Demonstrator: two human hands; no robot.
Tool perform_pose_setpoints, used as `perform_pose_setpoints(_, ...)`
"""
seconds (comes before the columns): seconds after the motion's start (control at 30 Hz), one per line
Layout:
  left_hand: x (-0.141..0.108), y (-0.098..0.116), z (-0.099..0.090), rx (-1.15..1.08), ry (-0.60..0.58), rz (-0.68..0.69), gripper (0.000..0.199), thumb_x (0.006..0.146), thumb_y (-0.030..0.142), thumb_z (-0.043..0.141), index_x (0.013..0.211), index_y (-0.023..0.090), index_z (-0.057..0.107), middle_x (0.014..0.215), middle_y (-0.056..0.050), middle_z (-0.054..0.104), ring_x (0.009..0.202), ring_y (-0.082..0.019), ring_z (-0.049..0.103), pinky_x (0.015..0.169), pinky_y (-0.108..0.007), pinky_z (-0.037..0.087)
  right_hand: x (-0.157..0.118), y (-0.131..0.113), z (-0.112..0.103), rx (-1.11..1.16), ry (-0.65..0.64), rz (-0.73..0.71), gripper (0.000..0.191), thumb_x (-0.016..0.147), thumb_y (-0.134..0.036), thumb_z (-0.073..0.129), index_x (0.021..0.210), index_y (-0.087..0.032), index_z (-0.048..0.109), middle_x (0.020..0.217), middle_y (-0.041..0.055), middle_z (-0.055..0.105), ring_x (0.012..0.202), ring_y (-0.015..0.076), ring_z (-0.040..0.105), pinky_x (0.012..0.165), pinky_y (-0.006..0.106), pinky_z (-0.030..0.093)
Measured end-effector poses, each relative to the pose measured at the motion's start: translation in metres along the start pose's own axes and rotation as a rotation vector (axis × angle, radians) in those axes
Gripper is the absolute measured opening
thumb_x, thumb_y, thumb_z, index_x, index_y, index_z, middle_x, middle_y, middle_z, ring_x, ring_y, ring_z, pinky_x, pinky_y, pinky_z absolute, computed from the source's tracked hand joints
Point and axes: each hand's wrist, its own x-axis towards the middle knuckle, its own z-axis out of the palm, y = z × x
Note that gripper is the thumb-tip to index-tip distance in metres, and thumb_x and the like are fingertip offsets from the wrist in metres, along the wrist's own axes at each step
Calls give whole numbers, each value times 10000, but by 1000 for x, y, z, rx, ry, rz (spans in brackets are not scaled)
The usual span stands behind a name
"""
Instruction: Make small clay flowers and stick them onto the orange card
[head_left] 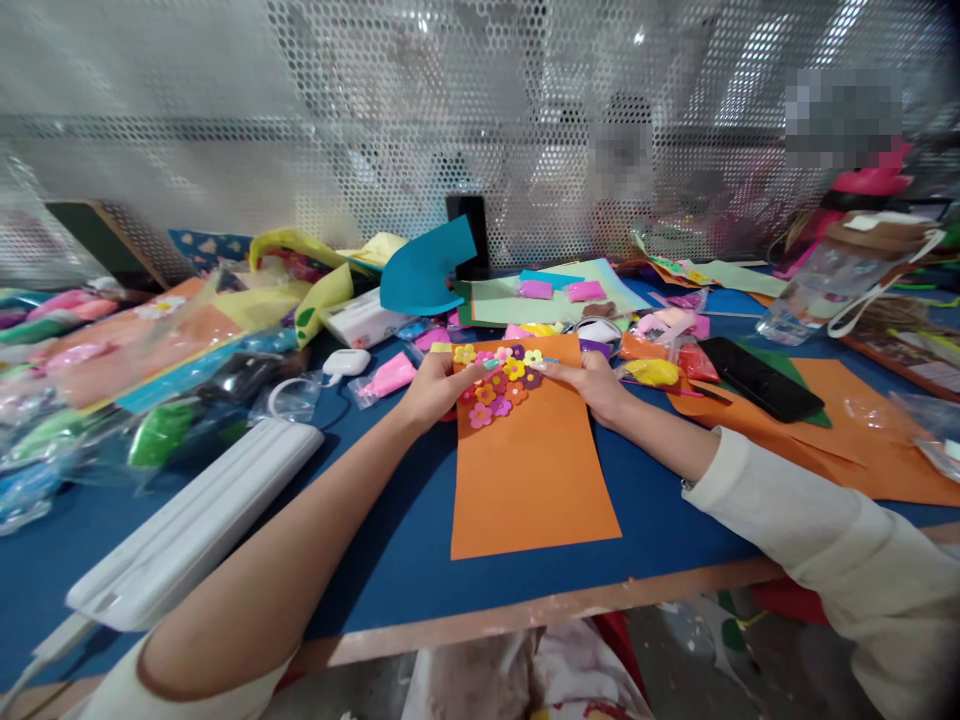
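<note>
An orange sheet of paper (pixel 536 480) is held up by its far part over the blue table, between both hands. Colourful flowers (pixel 501 388) in pink, yellow, orange and purple cluster on its upper left part. My left hand (pixel 442 388) grips the sheet's left edge, thumb lying on top beside the flowers. On the right edge, my right hand (pixel 592 385) pinches the sheet the same way, its thumb pointing inward near a purple flower. The fingers beneath the paper are hidden.
A white power bank (pixel 199 520) lies at the left on the blue table (pixel 375 550). Packets of coloured clay (pixel 390 375) and a curled teal sheet (pixel 424 270) are farther back. A black phone (pixel 761 380), orange paper (pixel 885 430) and a clear bottle (pixel 817 275) stand or lie right.
</note>
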Motion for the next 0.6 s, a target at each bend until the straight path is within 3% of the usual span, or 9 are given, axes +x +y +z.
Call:
perform_pose_setpoints(0.3,2,-4,2,25,-13,15,324,596,403,752,763,148,642,831,-51,710,718,-175,658,562,-205,515,-3,-3,2,14,-25,10,298,538,-337,788,758,-166,683,764,43,701,670,197,656,648,337,524)
perform_pose_setpoints(0.6,0,1,2,29,21,13,279,635,405,717,620,152,601,596,-21,657,596,-168,637,435,-188,454,-2,-3,2,14,-5,2,300,523,-326,787,755,-171,678,768,39,704,672,194,654,644,328,525)
